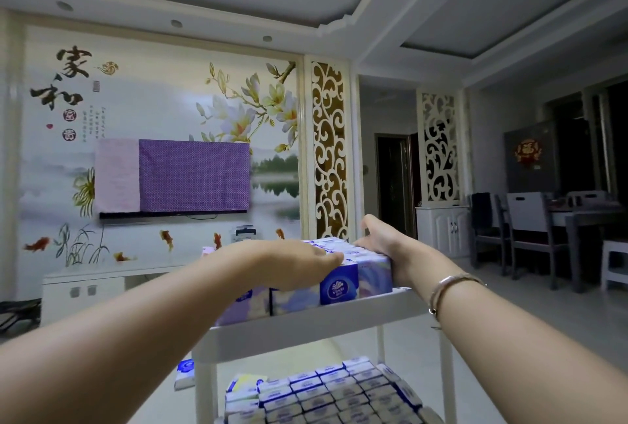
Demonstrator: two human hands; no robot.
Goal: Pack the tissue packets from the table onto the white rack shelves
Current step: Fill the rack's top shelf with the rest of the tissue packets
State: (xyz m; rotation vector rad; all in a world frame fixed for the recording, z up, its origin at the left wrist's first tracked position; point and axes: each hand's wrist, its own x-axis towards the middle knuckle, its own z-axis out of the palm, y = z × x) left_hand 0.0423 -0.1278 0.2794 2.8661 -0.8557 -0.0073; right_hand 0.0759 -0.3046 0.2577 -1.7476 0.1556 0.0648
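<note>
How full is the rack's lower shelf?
Nearly full: the lower shelf holds tissue packets in tight rows across its visible area; its front is cut off.

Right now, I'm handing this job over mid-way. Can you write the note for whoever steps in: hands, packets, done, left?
Left hand: flat, fingers straight, on top of the tissue packets on the top shelf.
Right hand: on the far right end of that same stack; its grip is unclear.
Done: top shelf of the white rack holds packets; lower shelf is packed with a grid of them.
Left: the table is out of view, so the remaining count is unknown. One packet lies on the floor beside the rack.
</note>
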